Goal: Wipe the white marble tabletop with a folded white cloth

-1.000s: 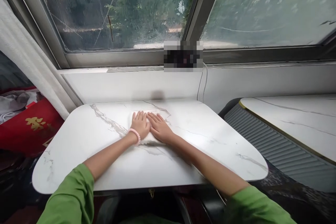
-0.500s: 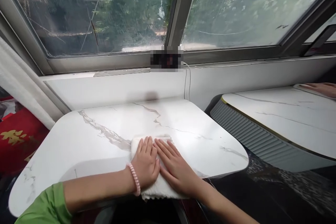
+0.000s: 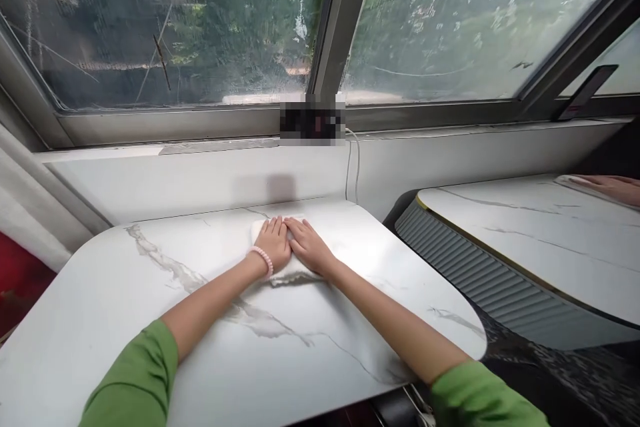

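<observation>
A white cloth [image 3: 290, 275] lies folded on the far part of a white marble-patterned table [image 3: 240, 373]. My left hand [image 3: 275, 243] rests flat on top of it, fingers stretched forward, with a pink beaded bracelet [image 3: 265, 259] at the wrist. Beside it, my right hand [image 3: 310, 247] also presses flat on the cloth, its fingers extended. The two hands touch or nearly touch at the middle. Both arms reach forward, and the palms hide much of the cloth.
Behind the table stands a low white wall [image 3: 200, 180] below a metal-framed window [image 3: 225, 33]. A pixelated dark object [image 3: 313, 121] sits on the sill with a white cable [image 3: 357, 167]. At right is a second marble-patterned table [image 3: 525, 240], with a cloth [image 3: 567, 181] and another person's hand [image 3: 613, 188].
Both hands have pushed the cloth forward, from the table's near edge toward the wall. My arms are now more stretched out.
</observation>
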Tool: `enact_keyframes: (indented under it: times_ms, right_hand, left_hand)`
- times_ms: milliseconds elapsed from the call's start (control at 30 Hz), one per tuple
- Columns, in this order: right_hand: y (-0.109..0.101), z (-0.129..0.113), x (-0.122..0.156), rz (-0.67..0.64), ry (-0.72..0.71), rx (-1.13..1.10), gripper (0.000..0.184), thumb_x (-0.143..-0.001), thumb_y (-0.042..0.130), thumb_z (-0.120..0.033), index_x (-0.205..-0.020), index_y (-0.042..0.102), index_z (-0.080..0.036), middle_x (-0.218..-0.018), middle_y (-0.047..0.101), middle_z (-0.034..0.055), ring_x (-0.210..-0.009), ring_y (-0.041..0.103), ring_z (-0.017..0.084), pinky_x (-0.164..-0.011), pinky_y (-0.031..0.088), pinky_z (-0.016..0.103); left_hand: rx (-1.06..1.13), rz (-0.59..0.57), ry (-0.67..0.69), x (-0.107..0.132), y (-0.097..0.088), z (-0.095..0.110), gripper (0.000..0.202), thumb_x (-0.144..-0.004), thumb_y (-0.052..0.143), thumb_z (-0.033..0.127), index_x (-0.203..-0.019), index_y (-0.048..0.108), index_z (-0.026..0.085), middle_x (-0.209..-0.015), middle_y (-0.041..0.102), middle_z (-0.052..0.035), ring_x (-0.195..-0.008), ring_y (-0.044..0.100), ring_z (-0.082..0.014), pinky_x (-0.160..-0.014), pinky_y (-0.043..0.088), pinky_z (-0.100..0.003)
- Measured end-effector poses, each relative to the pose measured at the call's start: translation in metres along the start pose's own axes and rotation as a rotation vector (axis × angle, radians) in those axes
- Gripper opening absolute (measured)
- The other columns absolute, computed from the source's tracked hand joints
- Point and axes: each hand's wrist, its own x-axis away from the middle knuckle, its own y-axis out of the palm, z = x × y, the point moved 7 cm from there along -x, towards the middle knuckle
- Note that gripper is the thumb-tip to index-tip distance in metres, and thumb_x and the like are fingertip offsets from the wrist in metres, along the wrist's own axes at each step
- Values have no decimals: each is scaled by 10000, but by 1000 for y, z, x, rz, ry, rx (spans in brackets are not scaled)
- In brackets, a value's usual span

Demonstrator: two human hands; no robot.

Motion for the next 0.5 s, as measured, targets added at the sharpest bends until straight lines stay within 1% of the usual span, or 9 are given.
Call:
enact_keyframes:
  times_ms: [67,133,233,300,367,500]
  right_hand:
    - [1,15,-23,26,23,11,562,-815,296,-172,-1359,408,-87,-1430,429,134,-1353,333,218,-1130,200,441]
    - [3,27,-41,48,33,12,550,-815,300,-164,-1348,418,-98,-1423,439,134,-1343,348,220,-1121,213,445]
    - [4,36,-55,58,20,0,545,-804,316,-158,-1332,438,-92,-1407,461,129,-1322,375,219,-1121,217,434]
    - [4,39,-57,73,18,-16,540,-798,327,-160,-1319,455,-96,-1387,485,121,-1300,402,216,-1123,224,425]
    - [3,38,-53,95,17,-38,532,-799,339,-175,-1311,468,-109,-1376,500,113,-1290,417,215,-1122,238,423]
    - [3,30,-31,96,6,-57,543,-811,335,-197,-1334,454,-112,-1405,469,115,-1327,380,220,-1122,249,437]
  left_hand:
    - [10,-16,-19,-24,3,-13,543,-922,288,218,-1411,302,-19,-1502,262,-173,-1391,229,-251,-1146,150,-395]
    - [26,-6,-31,-42,5,-22,538,-922,295,220,-1412,310,-4,-1502,276,-154,-1388,240,-237,-1151,137,-375]
    - [34,16,-59,-55,6,-28,531,-922,298,220,-1405,324,0,-1493,298,-153,-1380,258,-240,-1151,136,-378]
    - [31,28,-87,-54,6,-29,531,-927,281,221,-1409,315,0,-1495,291,-161,-1382,252,-254,-1150,130,-406]
    - [31,40,-107,-48,6,-26,533,-929,271,228,-1413,312,9,-1500,279,-160,-1385,242,-264,-1150,122,-433]
    - [32,52,-102,-26,4,-14,537,-924,274,244,-1411,328,24,-1506,269,-147,-1391,229,-267,-1152,120,-447]
